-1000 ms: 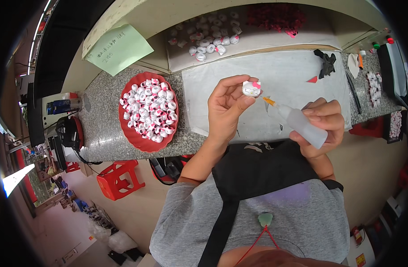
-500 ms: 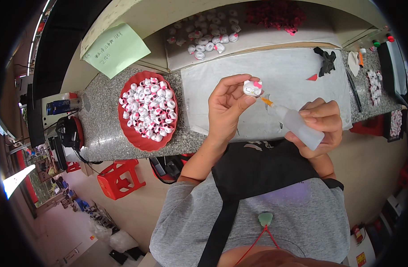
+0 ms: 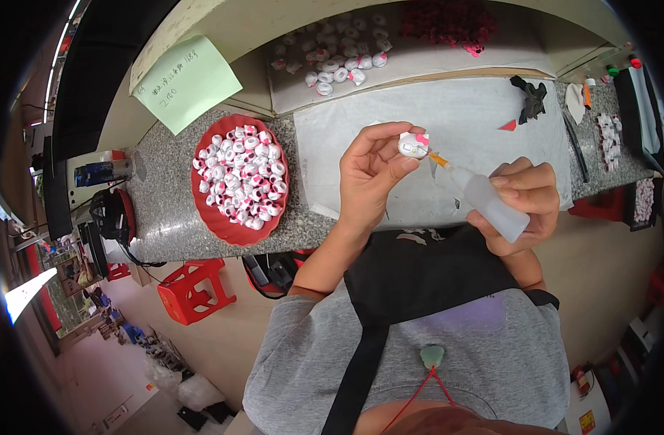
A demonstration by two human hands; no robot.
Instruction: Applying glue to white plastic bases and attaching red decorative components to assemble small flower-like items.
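Between the thumb and fingers of my left hand [image 3: 374,167] is a small white figurine head [image 3: 414,144] with a pink bow, held above the white paper sheet. My right hand [image 3: 526,203] is wrapped around a translucent squeeze bottle [image 3: 484,197], tilted so that its orange nozzle tip [image 3: 438,159] points up and left at the head. The tip is at the head's lower right edge; whether it touches I cannot tell. Left of my hands, a red scalloped tray [image 3: 239,237] holds many similar white and pink heads.
White pieces [image 3: 340,75] and a heap of dark pink parts [image 3: 455,27] lie on the shelf behind. On the worktop's right are a crumpled black cloth [image 3: 529,100], a red scrap [image 3: 508,125] and a black strip [image 3: 577,148]. A green note [image 3: 187,85] hangs at upper left.
The head in my left hand has shifted slightly right and turned a little. The bottle in my right hand has moved slightly right, its nozzle still close to the head.
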